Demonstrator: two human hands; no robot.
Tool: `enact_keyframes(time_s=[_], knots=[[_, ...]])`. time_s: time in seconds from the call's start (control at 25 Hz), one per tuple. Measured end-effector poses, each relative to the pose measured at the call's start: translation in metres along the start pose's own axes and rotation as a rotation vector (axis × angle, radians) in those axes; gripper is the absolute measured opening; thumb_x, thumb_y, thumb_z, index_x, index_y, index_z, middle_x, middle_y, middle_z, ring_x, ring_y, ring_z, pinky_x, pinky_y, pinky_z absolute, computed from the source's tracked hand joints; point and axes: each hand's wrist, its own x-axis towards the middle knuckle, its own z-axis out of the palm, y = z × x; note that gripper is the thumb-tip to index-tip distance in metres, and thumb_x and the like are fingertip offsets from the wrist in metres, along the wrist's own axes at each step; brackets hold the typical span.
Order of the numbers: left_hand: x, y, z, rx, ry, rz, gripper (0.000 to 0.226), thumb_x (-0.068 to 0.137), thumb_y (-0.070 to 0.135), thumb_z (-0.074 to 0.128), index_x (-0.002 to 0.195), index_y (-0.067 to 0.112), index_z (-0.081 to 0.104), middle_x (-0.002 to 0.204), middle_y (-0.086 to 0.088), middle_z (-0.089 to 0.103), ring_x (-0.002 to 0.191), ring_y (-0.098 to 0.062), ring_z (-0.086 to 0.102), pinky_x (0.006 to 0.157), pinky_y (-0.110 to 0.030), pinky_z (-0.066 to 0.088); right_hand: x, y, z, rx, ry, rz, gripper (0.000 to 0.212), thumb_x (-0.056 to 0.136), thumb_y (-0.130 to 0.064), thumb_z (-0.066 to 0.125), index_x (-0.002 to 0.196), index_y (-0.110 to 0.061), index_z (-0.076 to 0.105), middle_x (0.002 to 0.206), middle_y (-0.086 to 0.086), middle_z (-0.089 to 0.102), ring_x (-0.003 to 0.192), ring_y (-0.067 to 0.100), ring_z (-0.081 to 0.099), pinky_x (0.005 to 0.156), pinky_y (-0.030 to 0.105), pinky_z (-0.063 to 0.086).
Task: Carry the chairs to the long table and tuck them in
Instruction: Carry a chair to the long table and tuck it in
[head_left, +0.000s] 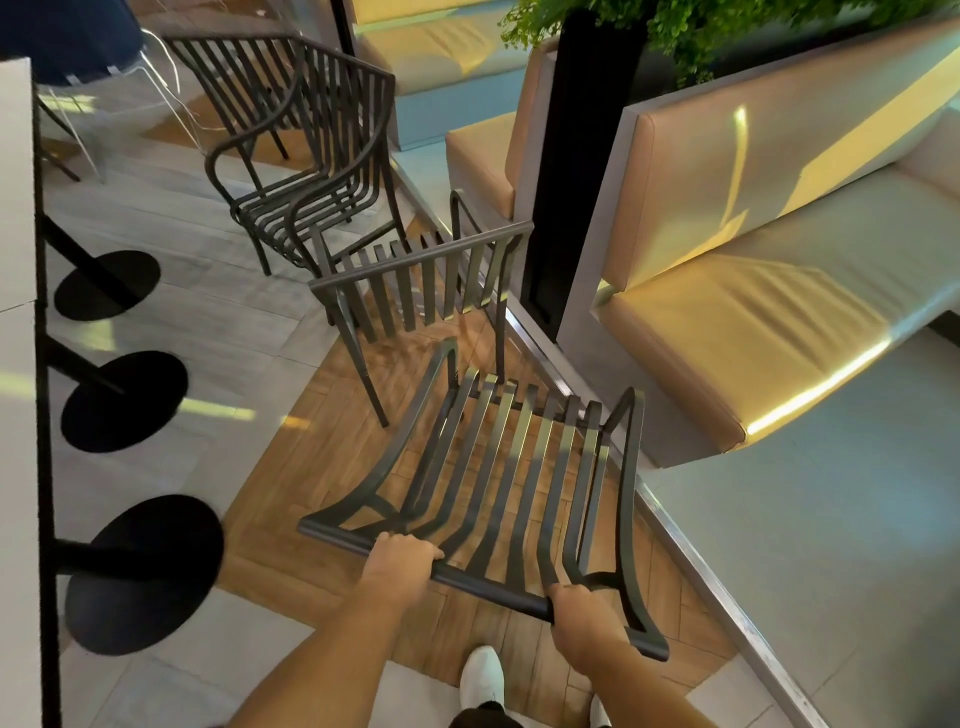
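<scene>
Carrying is the step in hand: I am gripping the top rail of a slatted metal chair (498, 457), left hand (400, 558) and right hand (584, 613) both clamped round it. It is hanging tipped above the wood floor, seat pointing away from me, rail running left-right. Next I judge swinging left toward the desk (18, 364).

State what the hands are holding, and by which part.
Both hands grip the dark slatted chair by the top rail of its backrest: the left hand near the rail's middle, the right hand towards its right end.
</scene>
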Motion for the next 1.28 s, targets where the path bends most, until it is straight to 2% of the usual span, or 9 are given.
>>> enact_keyframes(time_s=[0.24, 0.4, 0.56, 0.68, 0.88, 1.04, 1.28], knots=[[-0.007, 0.034, 0.015, -0.041, -0.007, -0.071, 0.058, 0.104, 0.006, 0.044, 0.152, 0.038, 0.046, 0.148, -0.005, 0.056, 0.138, -0.028, 0.048, 0.115, -0.043, 0.03, -0.008, 0.03, -0.001, -0.02, -0.011, -0.037, 0.025, 0.099, -0.018, 0.056, 0.123, -0.024, 0.06, 0.119, -0.001, 0.066, 0.109, 0.018, 0.064, 0.098, 0.035, 0.053], [-0.01, 0.062, 0.02, -0.153, -0.023, -0.17, 0.049, 0.107, 0.015, 0.043, 0.149, 0.039, 0.049, 0.147, -0.006, 0.056, 0.136, -0.029, 0.05, 0.112, -0.043, 0.032, -0.008, 0.057, -0.005, -0.069, -0.024, -0.127, 0.022, 0.1, -0.018, 0.053, 0.119, -0.026, 0.062, 0.116, -0.002, 0.066, 0.107, 0.017, 0.064, 0.096, 0.034, 0.053], [-0.022, 0.118, 0.014, -0.155, -0.034, -0.23, 0.043, 0.109, 0.02, 0.042, 0.148, 0.034, 0.051, 0.148, -0.007, 0.054, 0.136, -0.029, 0.049, 0.116, -0.039, 0.032, -0.007, 0.106, -0.024, -0.185, -0.071, -0.247, 0.023, 0.101, -0.016, 0.051, 0.12, -0.022, 0.063, 0.116, 0.001, 0.067, 0.107, 0.021, 0.065, 0.094, 0.035, 0.054], [-0.034, 0.161, 0.014, -0.23, 0.02, -0.311, 0.04, 0.106, 0.021, 0.045, 0.142, 0.034, 0.057, 0.138, -0.003, 0.061, 0.128, -0.025, 0.055, 0.108, -0.035, 0.04, -0.009, 0.141, -0.036, -0.271, -0.06, -0.326, 0.026, 0.101, -0.011, 0.048, 0.121, -0.017, 0.063, 0.118, 0.005, 0.066, 0.109, 0.024, 0.065, 0.092, 0.036, 0.053], [-0.049, 0.221, 0.023, -0.411, -0.009, -0.463, 0.033, 0.1, 0.03, 0.055, 0.131, 0.037, 0.065, 0.122, 0.002, 0.068, 0.113, -0.022, 0.062, 0.099, -0.034, 0.049, -0.005, 0.184, -0.057, -0.404, -0.066, -0.426, 0.025, 0.097, -0.008, 0.051, 0.117, -0.016, 0.064, 0.113, 0.006, 0.067, 0.104, 0.025, 0.066, 0.089, 0.038, 0.056], [-0.053, 0.247, 0.03, -0.522, -0.024, -0.551, 0.033, 0.103, 0.022, 0.053, 0.133, 0.029, 0.064, 0.125, -0.003, 0.067, 0.113, -0.024, 0.063, 0.101, -0.037, 0.051, 0.012, 0.192, -0.07, -0.487, -0.045, -0.512, 0.024, 0.1, -0.012, 0.048, 0.117, -0.018, 0.064, 0.115, 0.005, 0.067, 0.107, 0.025, 0.066, 0.094, 0.038, 0.054], [-0.056, 0.26, 0.027, -0.558, 0.004, -0.622, 0.023, 0.103, 0.024, 0.054, 0.123, 0.025, 0.066, 0.112, -0.004, 0.068, 0.099, -0.022, 0.064, 0.087, -0.034, 0.051, 0.047, 0.171, -0.1, -0.65, -0.017, -0.549, 0.026, 0.099, -0.013, 0.05, 0.117, -0.023, 0.065, 0.118, 0.002, 0.068, 0.112, 0.024, 0.064, 0.098, 0.041, 0.052]])
